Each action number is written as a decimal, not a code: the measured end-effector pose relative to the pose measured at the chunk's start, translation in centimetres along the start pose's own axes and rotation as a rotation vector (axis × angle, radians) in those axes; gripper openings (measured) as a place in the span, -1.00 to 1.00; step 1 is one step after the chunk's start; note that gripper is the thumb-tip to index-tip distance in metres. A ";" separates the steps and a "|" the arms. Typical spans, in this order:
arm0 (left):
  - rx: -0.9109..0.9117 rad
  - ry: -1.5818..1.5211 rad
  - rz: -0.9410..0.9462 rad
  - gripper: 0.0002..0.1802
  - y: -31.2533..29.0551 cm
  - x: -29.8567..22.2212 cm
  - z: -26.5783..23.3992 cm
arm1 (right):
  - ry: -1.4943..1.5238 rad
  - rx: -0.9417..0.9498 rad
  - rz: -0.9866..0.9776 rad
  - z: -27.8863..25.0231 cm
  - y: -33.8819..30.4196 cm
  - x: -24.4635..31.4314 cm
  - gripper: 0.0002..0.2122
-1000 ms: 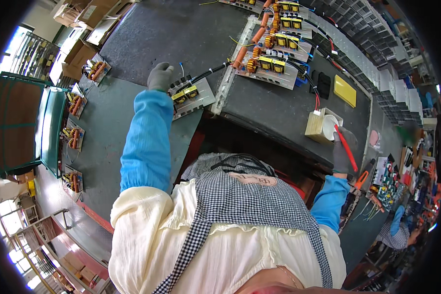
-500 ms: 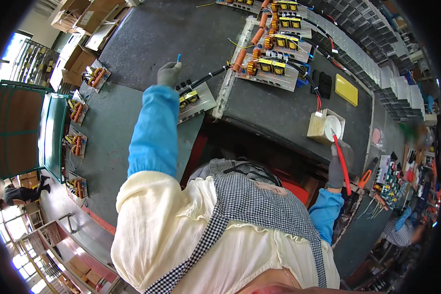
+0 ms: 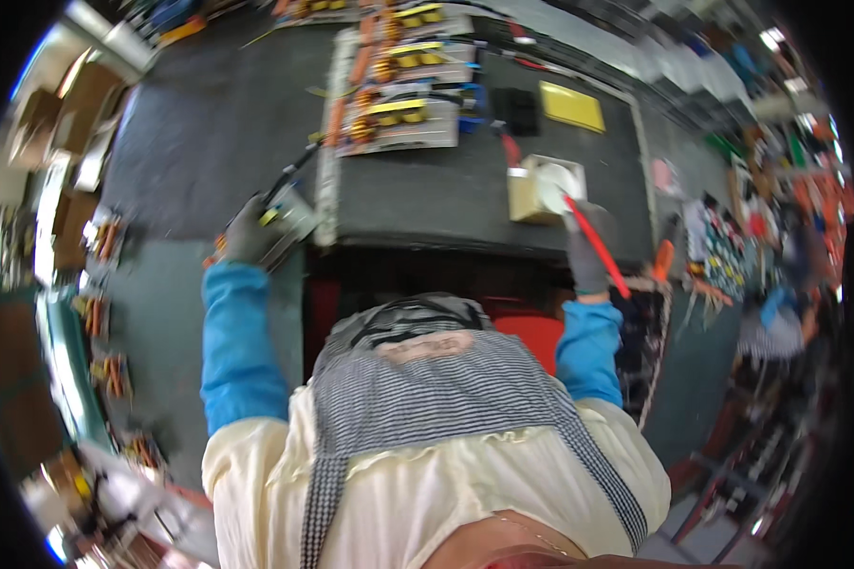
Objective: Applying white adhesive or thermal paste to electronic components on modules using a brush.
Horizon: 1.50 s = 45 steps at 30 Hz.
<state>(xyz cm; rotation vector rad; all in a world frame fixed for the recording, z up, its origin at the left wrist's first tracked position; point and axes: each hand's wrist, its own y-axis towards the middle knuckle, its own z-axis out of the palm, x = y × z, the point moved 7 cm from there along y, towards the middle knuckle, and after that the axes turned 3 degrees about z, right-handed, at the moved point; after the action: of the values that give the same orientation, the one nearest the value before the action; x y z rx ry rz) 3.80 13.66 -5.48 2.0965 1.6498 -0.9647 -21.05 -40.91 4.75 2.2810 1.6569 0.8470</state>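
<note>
My left hand [image 3: 250, 234], in a grey glove, is closed around the middle of a circuit board [image 3: 299, 214] at the bench's left part. Motion blur softens its fingers, and they hide much of the board; a black cable [image 3: 294, 171] runs from it toward the boards at the back. My right hand [image 3: 592, 248], also gloved, is closed on a slim red-handled tool [image 3: 600, 248]. The tool's tip is at the round white cup [image 3: 552, 184] inside a pale open box [image 3: 522, 201]; I cannot make out what kind of tip it has.
Several circuit boards with yellow-topped parts [image 3: 399, 133] line the back of the bench. A yellow pad [image 3: 572, 106] and a black item [image 3: 515, 112] lie behind the box. More boards [image 3: 112, 375] stand along the left edge. An orange-handled tool [image 3: 664, 258] sits right of my right hand.
My left hand has come down and nearer, from holding up a small blue-tipped item to the circuit board. My right hand keeps the red tool at the cup. The whole view has shifted.
</note>
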 end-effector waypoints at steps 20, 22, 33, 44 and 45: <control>-0.182 0.242 0.565 -0.36 -8.0 -5.8 1.8 | 0.229 -0.083 0.014 -2.0 0.6 0.8 -0.81; -0.042 0.248 0.593 -0.38 -7.5 -9.4 4.3 | 0.257 -0.069 0.027 -1.6 0.5 0.4 -0.80; 0.166 0.477 0.615 -0.39 -1.2 -15.0 12.8 | 1.153 -0.482 0.722 -0.3 -3.2 -6.4 -0.72; 0.038 0.496 0.414 -0.52 -1.8 -14.0 12.2 | 0.926 0.109 0.107 0.4 8.0 15.9 -0.83; 0.029 0.484 0.407 -0.52 -1.7 -13.9 12.1 | 0.862 0.230 -0.030 2.2 8.7 17.6 -0.84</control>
<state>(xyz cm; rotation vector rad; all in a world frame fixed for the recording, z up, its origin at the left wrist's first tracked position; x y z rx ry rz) -3.27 -3.48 -4.76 2.6914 1.3030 -0.3732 -9.13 -27.41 12.92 2.1379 2.1770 1.9053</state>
